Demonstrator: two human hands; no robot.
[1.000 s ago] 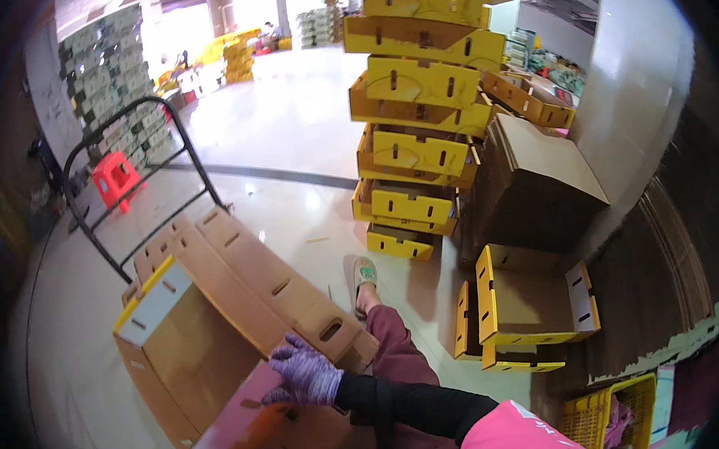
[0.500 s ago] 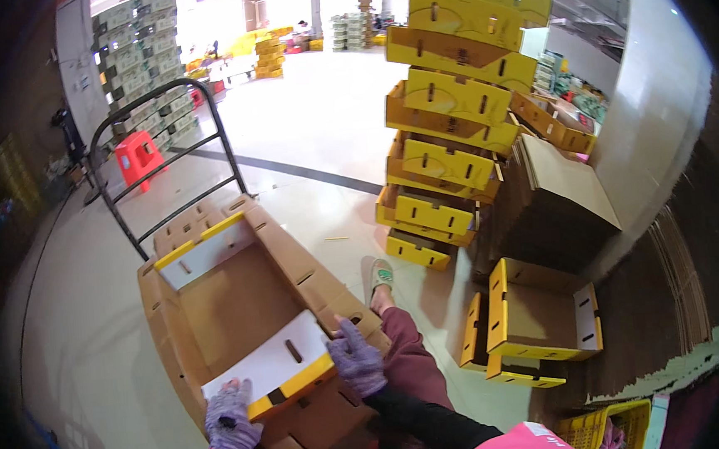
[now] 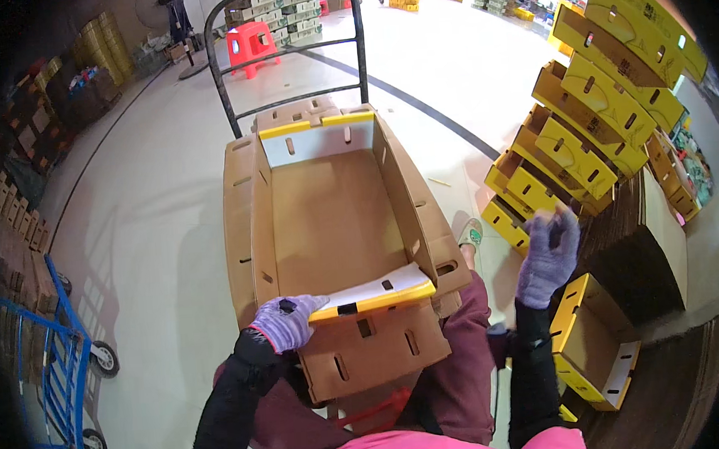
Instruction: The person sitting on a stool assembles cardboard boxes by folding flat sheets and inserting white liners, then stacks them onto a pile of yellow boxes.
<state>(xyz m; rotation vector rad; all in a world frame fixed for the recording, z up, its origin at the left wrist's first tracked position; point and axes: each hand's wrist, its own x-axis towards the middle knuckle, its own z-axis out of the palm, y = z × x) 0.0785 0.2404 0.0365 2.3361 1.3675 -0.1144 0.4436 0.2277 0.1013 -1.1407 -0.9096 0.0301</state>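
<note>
A cardboard box [image 3: 335,214] with brown inner walls and yellow-edged white end panels lies before me on flat brown cardboard. My left hand [image 3: 287,323], in a purple knitted glove, is closed over the near left corner, at the end of the near white panel [image 3: 372,291]. A brown flap [image 3: 377,350] with slots hangs outward below that panel. My right hand [image 3: 549,257], gloved alike, is raised to the right, apart from the box. Its fingers are bent but spread, and nothing shows in them.
Behind the box rises a black cart handle [image 3: 285,50], with a red stool [image 3: 252,47] beyond. Tall stacked yellow boxes [image 3: 576,155] stand on the right, above another yellow box [image 3: 595,346] and flat cardboard [image 3: 669,240]. At left is a blue hand truck [image 3: 63,370].
My right hand has left the near right corner and risen to the right. My left hand stays at the near left corner. The near panel now stands more upright, and the view has turned left.
</note>
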